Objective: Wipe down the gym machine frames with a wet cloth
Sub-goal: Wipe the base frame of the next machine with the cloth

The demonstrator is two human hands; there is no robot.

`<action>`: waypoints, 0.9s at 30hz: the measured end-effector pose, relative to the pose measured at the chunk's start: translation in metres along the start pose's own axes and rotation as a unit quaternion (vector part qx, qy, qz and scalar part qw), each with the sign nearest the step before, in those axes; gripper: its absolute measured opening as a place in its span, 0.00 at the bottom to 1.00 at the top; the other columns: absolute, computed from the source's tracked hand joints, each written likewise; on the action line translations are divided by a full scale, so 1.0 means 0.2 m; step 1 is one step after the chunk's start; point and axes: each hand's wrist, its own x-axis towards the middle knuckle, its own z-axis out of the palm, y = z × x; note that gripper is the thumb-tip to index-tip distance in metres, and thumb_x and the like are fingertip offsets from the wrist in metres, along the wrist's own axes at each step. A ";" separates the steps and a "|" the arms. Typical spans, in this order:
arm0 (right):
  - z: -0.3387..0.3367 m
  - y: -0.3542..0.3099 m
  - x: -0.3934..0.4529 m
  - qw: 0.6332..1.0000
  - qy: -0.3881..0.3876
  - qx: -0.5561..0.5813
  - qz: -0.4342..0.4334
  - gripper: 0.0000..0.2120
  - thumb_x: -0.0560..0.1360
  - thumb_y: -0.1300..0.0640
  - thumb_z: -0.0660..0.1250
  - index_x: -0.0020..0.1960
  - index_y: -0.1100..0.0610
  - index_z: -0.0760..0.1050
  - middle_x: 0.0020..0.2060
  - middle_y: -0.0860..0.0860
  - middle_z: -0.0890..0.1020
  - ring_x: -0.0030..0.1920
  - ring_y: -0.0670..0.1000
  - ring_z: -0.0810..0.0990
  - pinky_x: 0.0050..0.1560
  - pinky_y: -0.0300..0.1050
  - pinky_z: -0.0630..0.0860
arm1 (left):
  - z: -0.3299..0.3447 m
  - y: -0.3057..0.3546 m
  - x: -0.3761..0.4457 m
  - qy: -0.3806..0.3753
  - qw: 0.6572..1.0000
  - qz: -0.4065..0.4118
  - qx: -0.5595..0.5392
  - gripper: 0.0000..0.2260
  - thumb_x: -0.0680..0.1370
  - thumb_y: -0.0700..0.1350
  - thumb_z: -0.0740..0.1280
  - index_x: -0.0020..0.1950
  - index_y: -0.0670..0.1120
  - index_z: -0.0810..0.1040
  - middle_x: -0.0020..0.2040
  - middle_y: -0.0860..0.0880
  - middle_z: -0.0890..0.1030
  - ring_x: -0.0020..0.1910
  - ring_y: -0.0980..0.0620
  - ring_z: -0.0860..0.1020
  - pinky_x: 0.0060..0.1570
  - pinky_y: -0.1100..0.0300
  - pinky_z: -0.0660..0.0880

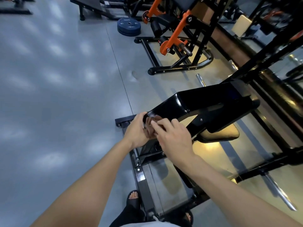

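Floor [57,95] carries black machine frame [205,102], at whose near end left hand [136,130] and right hand [173,138] meet, each grip curled on a dark blurred cloth [151,126] held against the frame

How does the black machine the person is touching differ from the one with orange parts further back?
The near machine is glossy black all over; the far machine has bright orange arms on a black frame. Both hands, left hand and right hand, are at the near machine's beam end; nobody touches the far machine. Blue weight plates lie on the floor beside the far machine, not by the near one. Both have black steel bases standing on the grey floor.
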 end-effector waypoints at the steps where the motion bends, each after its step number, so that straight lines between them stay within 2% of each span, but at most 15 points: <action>1: -0.05 0.06 0.01 1.000 0.017 0.006 0.022 0.22 0.73 0.57 0.75 0.66 0.53 0.80 0.53 0.51 0.80 0.42 0.57 0.74 0.38 0.52 0.73 | 0.00 0.00 0.00 0.007 1.000 -0.008 -0.004 0.34 0.66 0.54 0.80 0.68 0.54 0.69 0.62 0.55 0.76 0.60 0.53 0.77 0.58 0.55 0.76; 3: -0.16 0.19 0.05 0.994 0.054 0.007 0.097 0.20 0.75 0.56 0.73 0.67 0.52 0.80 0.53 0.52 0.80 0.43 0.58 0.74 0.38 0.53 0.74 | 0.01 0.01 0.00 0.016 1.000 -0.016 -0.005 0.37 0.65 0.56 0.82 0.70 0.54 0.69 0.65 0.56 0.74 0.64 0.54 0.75 0.63 0.55 0.75; 6: -0.26 0.34 0.14 0.976 0.060 0.026 0.210 0.18 0.80 0.53 0.68 0.69 0.51 0.79 0.57 0.50 0.79 0.47 0.56 0.73 0.42 0.54 0.75 | 0.02 0.01 -0.01 0.017 0.999 -0.026 -0.008 0.42 0.66 0.56 0.82 0.75 0.53 0.66 0.70 0.55 0.72 0.69 0.53 0.71 0.69 0.51 0.72; 8: -0.25 0.32 0.18 0.968 0.071 0.016 0.238 0.17 0.81 0.51 0.67 0.70 0.51 0.78 0.58 0.48 0.80 0.47 0.55 0.72 0.44 0.54 0.74 | 0.02 0.02 -0.01 0.015 0.999 -0.026 -0.015 0.42 0.66 0.55 0.82 0.75 0.53 0.66 0.70 0.55 0.72 0.69 0.54 0.71 0.69 0.52 0.71; 11: -0.16 0.16 0.21 0.987 0.044 -0.033 0.154 0.16 0.78 0.49 0.72 0.65 0.50 0.81 0.55 0.47 0.82 0.45 0.56 0.72 0.41 0.51 0.70 | 0.02 0.03 -0.02 0.015 0.999 -0.028 -0.020 0.36 0.64 0.55 0.82 0.68 0.56 0.69 0.64 0.56 0.74 0.62 0.57 0.74 0.61 0.57 0.74; 13: -0.04 0.00 0.18 0.996 -0.003 -0.055 0.076 0.19 0.72 0.46 0.77 0.61 0.48 0.81 0.52 0.45 0.83 0.45 0.55 0.71 0.42 0.50 0.65 | 0.01 0.04 -0.02 0.005 0.999 -0.028 -0.019 0.30 0.64 0.55 0.79 0.61 0.57 0.69 0.59 0.53 0.77 0.54 0.55 0.78 0.53 0.56 0.77; 15: 0.05 -0.12 0.14 0.996 -0.056 -0.069 0.031 0.22 0.67 0.46 0.80 0.59 0.48 0.81 0.51 0.45 0.82 0.47 0.54 0.70 0.42 0.49 0.63 | 0.01 0.03 -0.01 -0.010 1.000 -0.020 -0.020 0.27 0.65 0.52 0.75 0.60 0.57 0.68 0.57 0.48 0.78 0.48 0.53 0.81 0.49 0.53 0.80; 16: 0.06 -0.14 0.14 0.995 -0.072 -0.072 0.022 0.23 0.66 0.47 0.80 0.59 0.48 0.81 0.51 0.46 0.81 0.47 0.54 0.71 0.42 0.49 0.64 | 0.00 0.02 -0.01 -0.018 1.000 -0.015 -0.010 0.26 0.67 0.46 0.76 0.60 0.55 0.68 0.57 0.47 0.78 0.46 0.56 0.80 0.46 0.58 0.79; 18: 0.03 -0.07 0.16 0.996 -0.051 -0.067 0.021 0.22 0.68 0.49 0.79 0.60 0.49 0.81 0.53 0.48 0.81 0.48 0.54 0.73 0.42 0.49 0.66 | 0.00 0.02 0.00 -0.032 0.999 -0.022 -0.030 0.27 0.69 0.39 0.79 0.61 0.52 0.69 0.55 0.49 0.77 0.42 0.65 0.77 0.42 0.68 0.73; 21: -0.12 0.17 0.18 0.995 0.014 -0.065 0.080 0.19 0.76 0.50 0.72 0.67 0.50 0.78 0.57 0.50 0.79 0.49 0.57 0.75 0.43 0.51 0.70 | -0.01 0.05 -0.02 -0.002 0.999 -0.040 -0.023 0.33 0.65 0.51 0.83 0.64 0.56 0.69 0.58 0.58 0.77 0.54 0.62 0.77 0.54 0.61 0.75; 23: -0.21 0.33 0.20 0.990 0.027 -0.063 0.126 0.18 0.79 0.50 0.67 0.68 0.51 0.77 0.59 0.50 0.79 0.48 0.57 0.75 0.42 0.52 0.73 | -0.01 0.06 -0.02 -0.007 0.999 -0.044 -0.027 0.35 0.65 0.52 0.83 0.67 0.56 0.68 0.61 0.57 0.76 0.60 0.57 0.76 0.61 0.56 0.75; 27: -0.28 0.61 0.20 0.953 0.002 0.042 0.301 0.13 0.83 0.50 0.63 0.66 0.47 0.79 0.60 0.46 0.80 0.51 0.53 0.74 0.43 0.48 0.72 | -0.02 0.06 -0.02 -0.032 0.997 -0.065 -0.035 0.37 0.65 0.53 0.83 0.68 0.58 0.67 0.64 0.55 0.75 0.61 0.55 0.76 0.64 0.51 0.76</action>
